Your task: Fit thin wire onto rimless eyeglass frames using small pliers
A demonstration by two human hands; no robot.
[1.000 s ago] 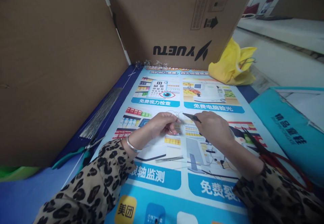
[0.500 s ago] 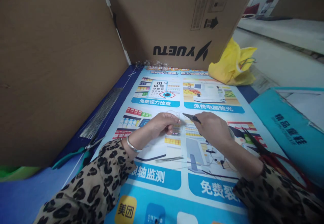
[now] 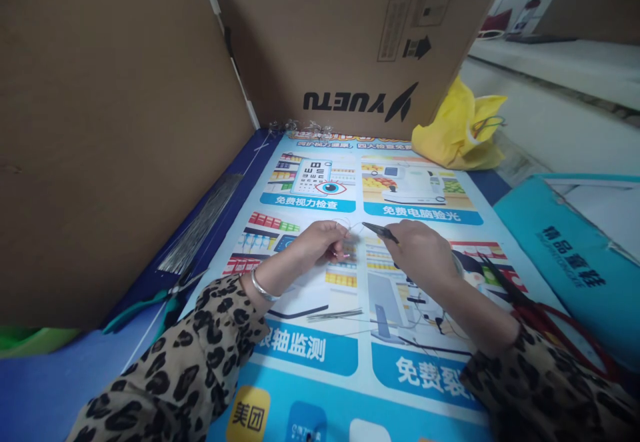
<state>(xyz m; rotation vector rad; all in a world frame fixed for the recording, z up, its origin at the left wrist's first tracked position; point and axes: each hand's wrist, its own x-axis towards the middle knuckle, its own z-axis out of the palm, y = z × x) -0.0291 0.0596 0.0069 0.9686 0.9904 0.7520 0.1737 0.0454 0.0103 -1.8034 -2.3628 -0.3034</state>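
Observation:
My left hand (image 3: 323, 242) is closed in a pinch on a thin, curved piece of wire (image 3: 356, 227) over the middle of the printed poster. My right hand (image 3: 423, 252) is wrapped round a pair of dark-nosed pliers (image 3: 380, 231), whose handles are hidden in the palm. The plier tips point left and meet the wire, or come very close to it, just right of my left fingertips. A few straight wire lengths (image 3: 335, 315) lie on the poster below my hands.
Cardboard panels (image 3: 350, 42) stand behind and to the left. A bundle of straight wires (image 3: 200, 225) and green-handled pliers (image 3: 160, 302) lie at left. Red-handled scissors (image 3: 555, 325), a turquoise box (image 3: 575, 249) and a yellow bag (image 3: 460, 129) are at right. Bent wire pieces (image 3: 315, 129) sit at the back.
The wire between my hands has turned and its shape looks different at the plier tips. Both hands have shifted only very slightly.

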